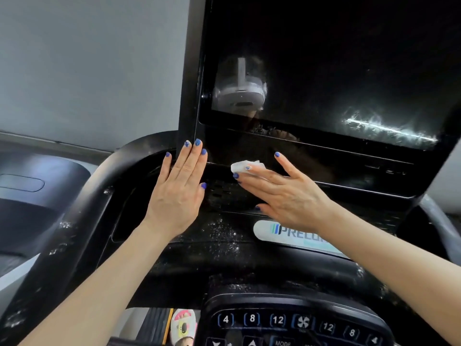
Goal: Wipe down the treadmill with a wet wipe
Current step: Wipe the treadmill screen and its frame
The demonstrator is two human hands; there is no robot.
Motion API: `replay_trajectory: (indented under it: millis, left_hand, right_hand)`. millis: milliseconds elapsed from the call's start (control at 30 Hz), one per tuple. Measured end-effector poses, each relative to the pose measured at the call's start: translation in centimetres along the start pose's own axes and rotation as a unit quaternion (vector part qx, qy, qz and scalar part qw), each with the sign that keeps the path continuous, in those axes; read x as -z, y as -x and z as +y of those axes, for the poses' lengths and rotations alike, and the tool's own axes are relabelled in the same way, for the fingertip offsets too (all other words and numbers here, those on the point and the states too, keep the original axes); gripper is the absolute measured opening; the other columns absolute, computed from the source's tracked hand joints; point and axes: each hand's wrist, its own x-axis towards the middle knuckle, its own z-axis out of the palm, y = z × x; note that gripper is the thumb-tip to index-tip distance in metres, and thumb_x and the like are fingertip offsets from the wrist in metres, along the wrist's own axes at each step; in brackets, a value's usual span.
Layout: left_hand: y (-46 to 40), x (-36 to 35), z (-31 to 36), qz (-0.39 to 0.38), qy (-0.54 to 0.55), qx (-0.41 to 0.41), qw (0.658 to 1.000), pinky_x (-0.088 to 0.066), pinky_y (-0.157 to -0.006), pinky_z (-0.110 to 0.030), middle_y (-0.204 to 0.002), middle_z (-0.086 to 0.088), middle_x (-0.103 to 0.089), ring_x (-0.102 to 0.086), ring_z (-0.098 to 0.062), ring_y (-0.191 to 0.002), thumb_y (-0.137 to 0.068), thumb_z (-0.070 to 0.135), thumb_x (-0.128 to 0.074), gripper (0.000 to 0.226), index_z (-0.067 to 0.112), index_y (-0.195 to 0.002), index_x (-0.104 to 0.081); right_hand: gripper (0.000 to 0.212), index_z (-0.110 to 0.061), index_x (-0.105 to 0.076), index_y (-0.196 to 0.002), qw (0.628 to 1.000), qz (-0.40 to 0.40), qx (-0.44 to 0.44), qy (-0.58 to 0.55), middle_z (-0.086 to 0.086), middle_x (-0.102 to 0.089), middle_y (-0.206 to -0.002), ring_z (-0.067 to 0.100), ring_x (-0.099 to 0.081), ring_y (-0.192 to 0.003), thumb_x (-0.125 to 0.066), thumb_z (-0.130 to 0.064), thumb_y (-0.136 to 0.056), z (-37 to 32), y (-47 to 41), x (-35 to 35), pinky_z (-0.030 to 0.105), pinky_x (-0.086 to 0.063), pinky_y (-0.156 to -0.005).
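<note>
Wipe (245,165), soft, light and limp, lies pressed under flat right hand (279,193) fingers on console (249,260) below screen (324,71), near its left edge; left hand (178,188) flat, fingers straight, bracing there; best handled bunched under fingertips.

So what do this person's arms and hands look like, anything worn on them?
Both forearms are bare, with no sleeves, watch or rings in view. The left hand and right hand have blue polished nails, a few with small glittery decoration.
</note>
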Motion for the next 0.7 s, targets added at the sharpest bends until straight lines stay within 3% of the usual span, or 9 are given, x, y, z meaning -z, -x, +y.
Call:
replay_trajectory:
  millis: [233,700]
  left_hand:
    - [-0.9,-0.1,3.8,0.001,0.023,-0.031,0.999,0.0,-0.127,-0.045,-0.168,-0.011,-0.011,-0.005,-0.025,-0.157,-0.104,0.027,-0.034,0.062,0.006,-0.159,-0.017]
    - [-5.3,-1.6,12.0,-0.026,0.036,-0.161,0.986,0.003,-0.127,-0.041,-0.168,-0.008,-0.013,-0.001,-0.019,-0.157,-0.105,0.03,-0.031,0.06,0.009,-0.159,-0.016]
  right_hand:
    - [0.062,-0.019,-0.028,-0.159,0.999,-0.007,-0.039,-0.026,-0.009,-0.017,-0.167,0.011,-0.012,-0.154,-0.027,-0.042,-0.101,1.9,6.6,-1.7,0.053,-0.003,-0.125]
    - [0.062,-0.023,-0.02,-0.161,0.997,-0.019,-0.075,-0.01,-0.012,-0.015,-0.167,0.007,-0.005,-0.155,-0.031,-0.035,-0.101,7.4,20.8,-5.2,0.052,0.001,-0.125]
